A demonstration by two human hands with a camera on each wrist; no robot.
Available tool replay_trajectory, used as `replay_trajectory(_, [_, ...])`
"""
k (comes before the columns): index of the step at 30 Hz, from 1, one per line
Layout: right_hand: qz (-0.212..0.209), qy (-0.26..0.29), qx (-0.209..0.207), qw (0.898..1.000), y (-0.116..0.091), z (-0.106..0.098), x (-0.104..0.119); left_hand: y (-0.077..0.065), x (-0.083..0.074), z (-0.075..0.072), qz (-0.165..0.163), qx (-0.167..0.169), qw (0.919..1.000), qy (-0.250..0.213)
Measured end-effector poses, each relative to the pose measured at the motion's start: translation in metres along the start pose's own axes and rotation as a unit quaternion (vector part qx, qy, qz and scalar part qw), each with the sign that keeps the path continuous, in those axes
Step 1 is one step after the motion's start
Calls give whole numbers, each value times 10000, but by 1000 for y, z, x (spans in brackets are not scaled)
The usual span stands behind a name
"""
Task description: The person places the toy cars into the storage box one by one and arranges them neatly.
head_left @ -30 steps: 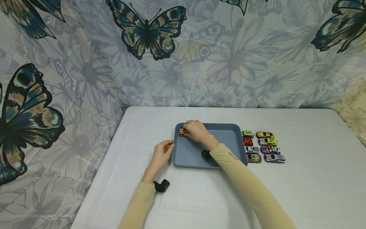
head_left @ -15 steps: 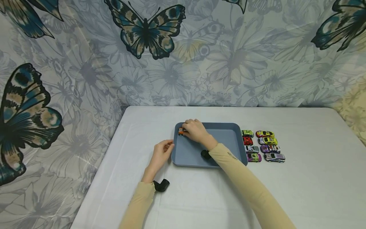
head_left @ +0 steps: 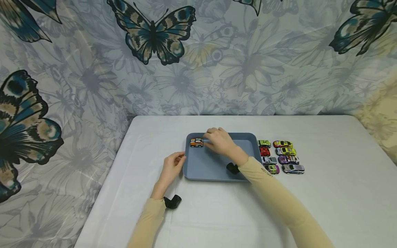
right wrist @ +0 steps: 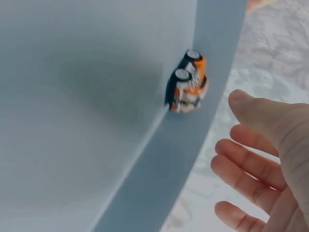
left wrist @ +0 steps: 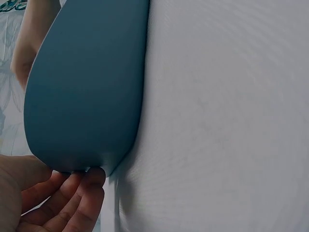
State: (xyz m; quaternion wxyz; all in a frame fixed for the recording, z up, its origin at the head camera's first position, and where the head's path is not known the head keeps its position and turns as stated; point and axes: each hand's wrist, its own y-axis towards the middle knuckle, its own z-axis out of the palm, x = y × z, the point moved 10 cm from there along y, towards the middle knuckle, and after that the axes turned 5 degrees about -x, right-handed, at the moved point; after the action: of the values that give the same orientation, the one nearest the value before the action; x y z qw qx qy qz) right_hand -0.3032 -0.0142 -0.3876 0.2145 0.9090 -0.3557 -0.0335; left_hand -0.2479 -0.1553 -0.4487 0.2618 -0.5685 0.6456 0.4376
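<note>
Fingers [right wrist: 248,166] of the right hand [head_left: 219,141], four of them in the right wrist view, stand apart from one another and from the single thumb [right wrist: 258,111], gripping nothing, with the tips just beside one orange toy car [head_left: 196,142]. That car rests in the far left corner of one blue-grey tray [head_left: 211,168], close to its wall, two wheels showing toward the viewer. The left hand [head_left: 171,167] pinches the tray's left rim, its bent fingers against the outer wall. Eight more toy cars sit on the white-covered counter [head_left: 214,213] to the right of the tray, in two columns of four. The column nearer the tray has one green car [head_left: 264,143], one red car [head_left: 265,151], one whitish car [head_left: 269,160] and one purple-and-green car [head_left: 272,169]; the outer column has one red-and-yellow car [head_left: 283,144], one yellow car [head_left: 285,151], one purple-and-white car [head_left: 288,159] and one silver car [head_left: 293,168]. That makes nine in all. Two beige sleeves [head_left: 279,199] cover the forearms, and two black devices [head_left: 172,202] show at the wrists, one each. Behind the counter, a floral backdrop [head_left: 186,86] bears five dark butterflies [head_left: 153,32], several cut off by the view's edge.
</note>
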Motion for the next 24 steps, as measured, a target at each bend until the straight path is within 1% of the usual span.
replay_trajectory(8, [128,-109,-58,9998,-34,-32,-17,0,1,0,-27,37,10000,-25])
replay_trajectory(13, [190,-162,-248,9994,-57,-51,-30,-2,2,0,-67,7,10000,-45])
replay_trajectory(18, [221,-372,-443,9981,-82,-69,-43,-3,1,-1,-42,-27,10000,0])
replay_trajectory(24, [255,-453,-640,9966,-117,-87,-60,-3,0,0,-66,23,10000,-4])
